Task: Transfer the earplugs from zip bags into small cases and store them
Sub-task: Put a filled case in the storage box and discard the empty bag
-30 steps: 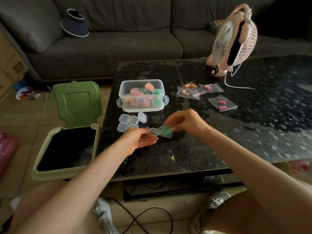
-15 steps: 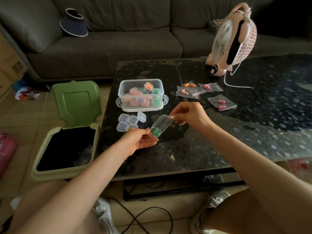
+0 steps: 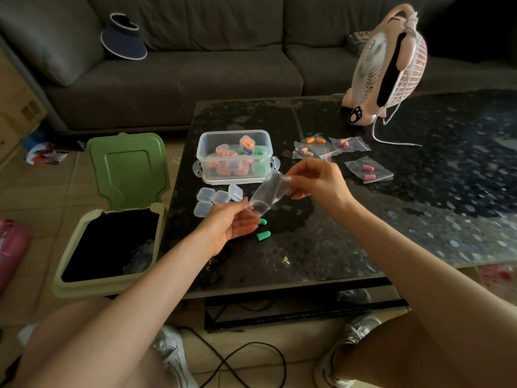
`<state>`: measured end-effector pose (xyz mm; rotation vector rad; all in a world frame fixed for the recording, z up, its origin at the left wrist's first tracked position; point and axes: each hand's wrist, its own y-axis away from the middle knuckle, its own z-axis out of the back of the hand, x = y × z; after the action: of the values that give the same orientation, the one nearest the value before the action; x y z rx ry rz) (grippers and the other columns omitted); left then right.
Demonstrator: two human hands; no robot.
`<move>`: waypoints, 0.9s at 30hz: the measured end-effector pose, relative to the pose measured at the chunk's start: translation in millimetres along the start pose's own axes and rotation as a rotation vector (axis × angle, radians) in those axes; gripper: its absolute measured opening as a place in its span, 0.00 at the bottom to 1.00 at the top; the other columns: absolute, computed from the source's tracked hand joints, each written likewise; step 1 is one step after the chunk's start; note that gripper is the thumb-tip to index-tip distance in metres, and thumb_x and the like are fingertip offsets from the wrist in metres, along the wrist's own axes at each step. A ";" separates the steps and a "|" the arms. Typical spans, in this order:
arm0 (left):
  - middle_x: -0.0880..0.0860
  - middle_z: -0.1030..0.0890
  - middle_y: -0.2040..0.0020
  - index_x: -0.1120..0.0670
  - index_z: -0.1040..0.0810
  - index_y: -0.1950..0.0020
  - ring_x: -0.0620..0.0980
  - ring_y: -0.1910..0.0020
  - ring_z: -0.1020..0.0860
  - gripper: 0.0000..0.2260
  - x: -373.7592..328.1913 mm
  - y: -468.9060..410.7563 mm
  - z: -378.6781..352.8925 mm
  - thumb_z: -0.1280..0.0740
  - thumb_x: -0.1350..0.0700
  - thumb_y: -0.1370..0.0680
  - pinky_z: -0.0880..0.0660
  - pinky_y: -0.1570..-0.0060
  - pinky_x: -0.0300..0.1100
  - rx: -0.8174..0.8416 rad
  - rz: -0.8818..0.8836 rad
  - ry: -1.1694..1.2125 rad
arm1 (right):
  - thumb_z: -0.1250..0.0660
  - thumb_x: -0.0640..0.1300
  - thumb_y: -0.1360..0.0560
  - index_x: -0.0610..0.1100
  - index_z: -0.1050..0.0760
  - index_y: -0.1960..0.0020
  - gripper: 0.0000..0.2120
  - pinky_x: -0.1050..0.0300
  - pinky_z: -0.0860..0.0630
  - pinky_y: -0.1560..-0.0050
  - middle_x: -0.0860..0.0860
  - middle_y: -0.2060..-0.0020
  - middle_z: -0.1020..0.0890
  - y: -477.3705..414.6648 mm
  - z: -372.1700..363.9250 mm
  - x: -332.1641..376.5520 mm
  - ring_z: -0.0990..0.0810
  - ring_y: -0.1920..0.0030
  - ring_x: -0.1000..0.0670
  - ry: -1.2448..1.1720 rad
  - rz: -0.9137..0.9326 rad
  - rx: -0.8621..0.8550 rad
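We pinch the emptied zip bag [image 3: 265, 194] between left hand [image 3: 232, 222] and right hand [image 3: 316, 182], its two green earplugs [image 3: 263, 235] loose on the table [image 3: 363, 233] below, with filled cases [image 3: 246, 142] already in the clear storage box [image 3: 264, 161], empty small cases [image 3: 215, 198] beside it, and several full bags [image 3: 369, 170] yet to empty.

2x loose plugs [image 3: 263, 235], 4x empty cases [image 3: 205, 194], 1x fan [image 3: 391, 65]

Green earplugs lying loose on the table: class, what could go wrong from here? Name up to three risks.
1. The two green earplugs lie loose on the glossy table and might roll away.
2. One lies right beside the left hand, which could knock it.
3. Both that hand and the right hand pinch the bag, so neither is free to catch one.
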<state>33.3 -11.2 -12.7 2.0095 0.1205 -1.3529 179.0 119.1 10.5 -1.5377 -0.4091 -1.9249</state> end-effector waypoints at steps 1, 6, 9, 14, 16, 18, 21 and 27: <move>0.55 0.17 0.66 0.62 0.22 0.53 0.46 0.70 0.18 0.09 -2.4 0.3 1.3 0.35 0.56 0.21 0.23 0.73 0.36 -0.006 -0.012 0.017 | 0.29 0.35 0.28 0.39 0.22 0.57 0.02 0.54 0.18 0.58 0.44 0.62 0.17 0.6 -1.0 1.5 0.17 0.62 0.47 -0.018 0.014 0.010; 0.53 0.19 0.59 0.58 0.23 0.53 0.45 0.66 0.19 0.03 -12.7 6.2 11.4 0.33 0.58 0.23 0.24 0.71 0.34 -0.046 -0.124 0.034 | 0.33 0.30 0.28 0.41 0.22 0.56 0.07 0.61 0.19 0.60 0.48 0.61 0.17 1.6 -7.9 11.9 0.17 0.63 0.53 -0.083 0.029 0.153; 0.51 0.19 0.60 0.56 0.22 0.53 0.45 0.63 0.20 0.03 -15.9 8.4 23.1 0.34 0.58 0.23 0.24 0.69 0.34 -0.071 -0.222 0.013 | 0.31 0.31 0.29 0.44 0.25 0.52 0.11 0.63 0.22 0.66 0.49 0.60 0.19 0.7 -13.7 8.9 0.20 0.67 0.55 0.218 -0.026 0.297; 0.49 0.19 0.62 0.56 0.23 0.56 0.44 0.64 0.21 0.04 -17.5 10.4 46.8 0.34 0.57 0.23 0.23 0.67 0.35 -0.139 -0.341 -0.080 | 0.22 0.45 0.35 0.46 0.23 0.48 0.17 0.62 0.26 0.57 0.50 0.58 0.22 13.9 -40.1 -10.0 0.24 0.59 0.53 0.824 -0.030 0.676; 0.50 0.19 0.61 0.55 0.23 0.57 0.45 0.63 0.21 0.05 -17.3 11.5 56.0 0.34 0.57 0.23 0.23 0.67 0.35 -0.159 -0.394 -0.167 | 0.22 0.46 0.36 0.47 0.21 0.51 0.15 0.57 0.27 0.52 0.53 0.58 0.25 14.3 -45.9 -15.4 0.27 0.56 0.53 0.886 0.015 0.634; 0.49 0.20 0.61 0.54 0.24 0.59 0.45 0.64 0.23 0.06 -16.3 12.4 64.9 0.35 0.57 0.22 0.25 0.69 0.33 -0.169 -0.441 -0.302 | 0.23 0.45 0.34 0.46 0.19 0.55 0.09 0.56 0.26 0.51 0.54 0.59 0.25 10.5 -45.2 -18.7 0.26 0.55 0.53 0.872 0.022 0.596; 0.48 0.22 0.63 0.55 0.22 0.57 0.43 0.66 0.26 0.05 -12.3 13.7 76.9 0.35 0.58 0.22 0.28 0.69 0.33 -0.134 -0.436 -0.473 | 0.24 0.43 0.33 0.44 0.19 0.55 0.08 0.61 0.29 0.55 0.54 0.60 0.25 4.0 -44.9 -18.5 0.26 0.56 0.53 0.819 0.001 0.523; 0.52 0.22 0.57 0.55 0.22 0.51 0.40 0.69 0.30 0.07 3.3 6.5 92.1 0.28 0.59 0.27 0.33 0.67 0.34 -0.193 -0.516 -0.935 | 0.23 0.42 0.33 0.42 0.25 0.46 0.18 0.64 0.29 0.60 0.53 0.60 0.25 -1.5 -58.2 -15.4 0.26 0.57 0.53 0.755 -0.001 0.364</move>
<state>-34.1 -71.6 -31.5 1.0502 0.3308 -2.3642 135.9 89.9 -19.7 -0.5180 -0.3845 -2.1141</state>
